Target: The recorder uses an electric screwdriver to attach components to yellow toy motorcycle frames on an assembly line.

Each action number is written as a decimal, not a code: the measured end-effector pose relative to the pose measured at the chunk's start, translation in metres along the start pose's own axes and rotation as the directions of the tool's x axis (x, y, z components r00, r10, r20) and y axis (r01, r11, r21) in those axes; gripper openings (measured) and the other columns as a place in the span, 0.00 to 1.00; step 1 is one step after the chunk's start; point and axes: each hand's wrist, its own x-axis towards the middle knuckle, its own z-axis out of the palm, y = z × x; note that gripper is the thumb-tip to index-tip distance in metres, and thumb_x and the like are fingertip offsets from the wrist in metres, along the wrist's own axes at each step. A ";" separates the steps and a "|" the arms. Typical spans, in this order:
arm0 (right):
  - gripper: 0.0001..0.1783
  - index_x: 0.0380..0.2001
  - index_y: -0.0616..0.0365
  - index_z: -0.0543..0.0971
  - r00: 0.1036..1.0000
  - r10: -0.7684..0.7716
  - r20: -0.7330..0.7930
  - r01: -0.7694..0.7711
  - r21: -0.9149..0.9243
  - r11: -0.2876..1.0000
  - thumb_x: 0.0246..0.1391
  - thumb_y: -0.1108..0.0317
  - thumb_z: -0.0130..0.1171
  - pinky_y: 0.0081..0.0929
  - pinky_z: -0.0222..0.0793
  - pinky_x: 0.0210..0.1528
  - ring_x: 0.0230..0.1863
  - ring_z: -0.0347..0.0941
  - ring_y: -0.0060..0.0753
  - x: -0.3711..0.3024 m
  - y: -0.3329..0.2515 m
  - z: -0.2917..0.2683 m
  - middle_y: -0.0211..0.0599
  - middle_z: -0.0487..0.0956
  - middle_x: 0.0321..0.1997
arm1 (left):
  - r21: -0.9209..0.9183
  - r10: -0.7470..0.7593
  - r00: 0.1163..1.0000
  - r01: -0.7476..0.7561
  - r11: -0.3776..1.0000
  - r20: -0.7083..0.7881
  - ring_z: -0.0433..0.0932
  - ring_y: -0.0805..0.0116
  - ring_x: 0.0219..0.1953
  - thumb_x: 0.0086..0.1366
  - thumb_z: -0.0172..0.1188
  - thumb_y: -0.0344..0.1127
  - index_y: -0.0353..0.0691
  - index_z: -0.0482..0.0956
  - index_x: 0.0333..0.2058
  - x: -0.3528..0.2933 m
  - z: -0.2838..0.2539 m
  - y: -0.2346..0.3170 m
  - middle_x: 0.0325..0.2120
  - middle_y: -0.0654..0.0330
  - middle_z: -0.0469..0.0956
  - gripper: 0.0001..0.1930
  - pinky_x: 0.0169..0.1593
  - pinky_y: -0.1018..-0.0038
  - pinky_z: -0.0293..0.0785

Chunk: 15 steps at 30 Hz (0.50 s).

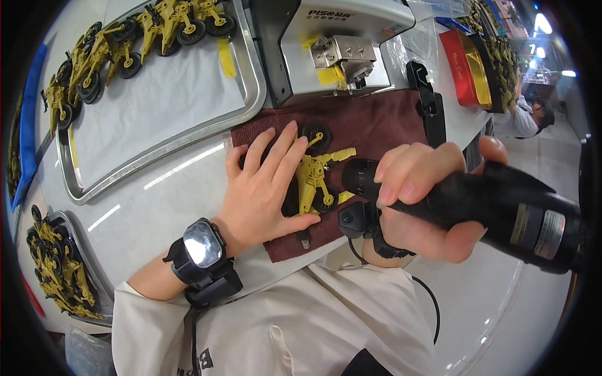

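Observation:
On the maroon cloth lies a yellow model motorcycle with black wheels. My left hand reaches over its left side, fingers spread; the fingertips and thumb brace it at top and bottom, and the palm hides part of it. A thick black electric screwdriver fills my right hand, the fingers wrapped round its barrel. Its front end points left at the model's right side, lying nearly level in view. Whether the bit touches a screw cannot be made out.
A grey screw-feeding machine stands behind the cloth. A paper-lined metal tray with several yellow models sits at far left, another heaped tray nearer. A red box and black holder stand right. Someone works beyond.

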 end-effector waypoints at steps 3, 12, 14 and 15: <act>0.42 0.59 0.59 0.49 0.998 0.059 -0.017 -0.059 -0.026 0.998 0.55 0.38 0.47 0.31 0.66 0.22 0.15 0.65 0.31 -0.003 0.004 0.001 0.36 0.70 0.22 | 0.003 -0.012 1.000 0.011 1.000 0.019 0.57 0.55 0.59 0.36 0.69 0.58 0.41 0.61 0.58 -0.001 0.000 0.000 0.61 0.54 0.57 0.51 0.57 0.57 0.48; 0.39 0.54 0.55 0.54 0.987 0.155 0.036 -0.154 -0.039 0.987 0.52 0.39 0.53 0.29 0.67 0.23 0.15 0.66 0.29 -0.011 0.018 -0.006 0.34 0.70 0.22 | 0.014 -0.014 0.999 0.014 1.000 0.043 0.57 0.55 0.59 0.38 0.67 0.60 0.42 0.60 0.59 -0.001 0.002 0.000 0.62 0.54 0.56 0.51 0.57 0.56 0.47; 0.37 0.53 0.56 0.56 0.977 0.150 0.148 -0.144 -0.052 0.988 0.52 0.41 0.54 0.29 0.67 0.25 0.16 0.67 0.29 -0.008 0.017 -0.006 0.35 0.71 0.23 | 0.015 -0.010 0.999 0.010 1.000 0.048 0.57 0.55 0.60 0.39 0.66 0.61 0.42 0.60 0.59 0.000 0.001 0.000 0.62 0.54 0.56 0.50 0.57 0.56 0.48; 0.36 0.52 0.59 0.57 0.979 0.130 0.159 -0.128 -0.023 0.992 0.53 0.44 0.56 0.29 0.68 0.26 0.18 0.69 0.31 -0.007 0.018 -0.004 0.38 0.72 0.24 | 0.016 -0.006 0.999 0.005 1.000 0.047 0.57 0.54 0.60 0.39 0.66 0.62 0.40 0.59 0.59 0.000 0.002 -0.001 0.62 0.53 0.57 0.51 0.58 0.56 0.46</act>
